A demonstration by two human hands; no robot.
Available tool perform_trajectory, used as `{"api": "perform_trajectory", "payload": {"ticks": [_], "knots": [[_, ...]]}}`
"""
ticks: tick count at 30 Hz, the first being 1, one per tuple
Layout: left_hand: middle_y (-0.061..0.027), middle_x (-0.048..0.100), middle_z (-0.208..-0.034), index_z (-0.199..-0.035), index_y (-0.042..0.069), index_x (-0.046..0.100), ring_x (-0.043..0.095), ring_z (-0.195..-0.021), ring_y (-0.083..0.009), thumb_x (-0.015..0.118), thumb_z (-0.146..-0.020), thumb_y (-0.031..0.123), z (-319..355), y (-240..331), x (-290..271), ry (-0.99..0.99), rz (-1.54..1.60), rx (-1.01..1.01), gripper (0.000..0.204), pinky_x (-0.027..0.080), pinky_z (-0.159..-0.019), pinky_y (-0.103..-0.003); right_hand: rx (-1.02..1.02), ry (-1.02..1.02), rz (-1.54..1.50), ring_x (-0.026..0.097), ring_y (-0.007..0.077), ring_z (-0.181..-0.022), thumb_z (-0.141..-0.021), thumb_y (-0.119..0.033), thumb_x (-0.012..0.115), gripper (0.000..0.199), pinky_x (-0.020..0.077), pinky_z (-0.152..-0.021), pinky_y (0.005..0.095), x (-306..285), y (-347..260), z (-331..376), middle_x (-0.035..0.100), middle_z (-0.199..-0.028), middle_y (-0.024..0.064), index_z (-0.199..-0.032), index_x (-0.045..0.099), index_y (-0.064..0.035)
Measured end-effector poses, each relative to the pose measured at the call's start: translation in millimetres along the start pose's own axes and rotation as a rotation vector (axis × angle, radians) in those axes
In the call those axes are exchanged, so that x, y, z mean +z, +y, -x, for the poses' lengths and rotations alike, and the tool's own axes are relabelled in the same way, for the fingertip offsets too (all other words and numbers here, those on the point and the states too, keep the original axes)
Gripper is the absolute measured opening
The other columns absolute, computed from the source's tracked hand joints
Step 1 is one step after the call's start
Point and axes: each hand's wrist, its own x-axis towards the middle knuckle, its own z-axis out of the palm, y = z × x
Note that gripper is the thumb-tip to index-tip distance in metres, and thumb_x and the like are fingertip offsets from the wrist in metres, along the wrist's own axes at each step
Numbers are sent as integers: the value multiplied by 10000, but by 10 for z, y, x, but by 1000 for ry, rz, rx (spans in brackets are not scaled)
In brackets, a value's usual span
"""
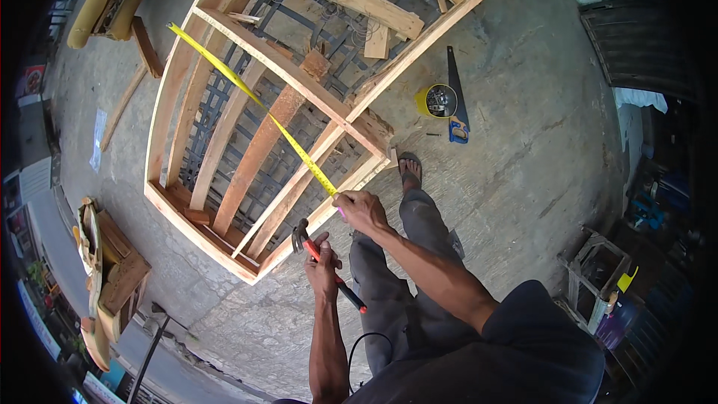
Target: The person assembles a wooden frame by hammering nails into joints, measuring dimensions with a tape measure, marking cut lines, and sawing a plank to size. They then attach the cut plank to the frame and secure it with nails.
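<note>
A claw hammer (317,256) with a red and black handle is in my left hand (321,268), its head pointing up and away from me. My right hand (360,211) grips a tape measure (321,176) at the near rail of a wooden frame (253,50). The yellow blade runs out diagonally to the far left, across the frame's slats, and its end lies by the outer curved board. Most of the tape case is hidden in my fingers; a bit of pink shows below them. The frame has curved boards over a woven grid of dark straps.
Right of the frame, a handsaw (458,97) lies on the concrete floor (523,142) beside a yellow bucket (437,100) of metal bits. Wooden furniture parts (120,277) stand at the left, and padded pieces (123,0) at the far left. A stool-like wooden frame (596,273) stands at right.
</note>
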Motion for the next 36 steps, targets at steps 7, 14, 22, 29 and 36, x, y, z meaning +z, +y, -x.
{"api": "perform_trajectory", "payload": {"ticks": [7, 14, 22, 29, 36], "knots": [[13, 535, -650, -928, 1, 686, 458, -529, -64, 618, -978, 223, 109, -121, 458, -1, -142, -115, 238, 333, -478, -230, -477, -241, 259, 672, 328, -730, -935, -226, 523, 233, 498, -589, 434, -69, 761, 774, 649, -774, 156, -852, 599, -23], [-2, 573, -698, -916, -18, 674, 472, -565, -73, 653, -956, 231, 837, -683, 646, 299, 4, -231, 253, 366, -515, -245, 382, -585, -290, 672, 108, -719, -995, -405, 550, 392, 543, -591, 260, -1436, 1963, -542, 699, -959, 42, -1224, 639, -101], [-47, 622, -830, -1016, -2, 628, 620, -711, -154, 640, -965, 245, 1389, -1217, 638, 521, -123, -571, 253, 537, -679, -308, 48, 83, 1036, 508, 397, -1206, -836, -30, 590, 588, 499, -929, 474, -2482, 4034, -3245, 461, -1279, 220, -1401, 432, -64], [-30, 628, -839, -1030, -10, 648, 610, -718, -149, 641, -963, 251, 1420, -1512, 801, 673, 86, -706, 269, 537, -689, -321, -41, -30, 1148, 601, 379, -1089, -961, -123, 471, 346, 484, -924, 486, -2297, 4489, -3924, 607, -1219, 215, -1285, 564, -46], [-28, 632, -851, -1042, -3, 656, 598, -726, -128, 657, -951, 330, 1365, -1773, 238, 583, 75, -618, 344, 487, -655, -284, -228, 5, 1043, 645, 411, -970, -875, -180, 543, 386, 517, -826, 519, -2092, 4576, -3771, 634, -1124, 210, -1233, 581, -41]]}}
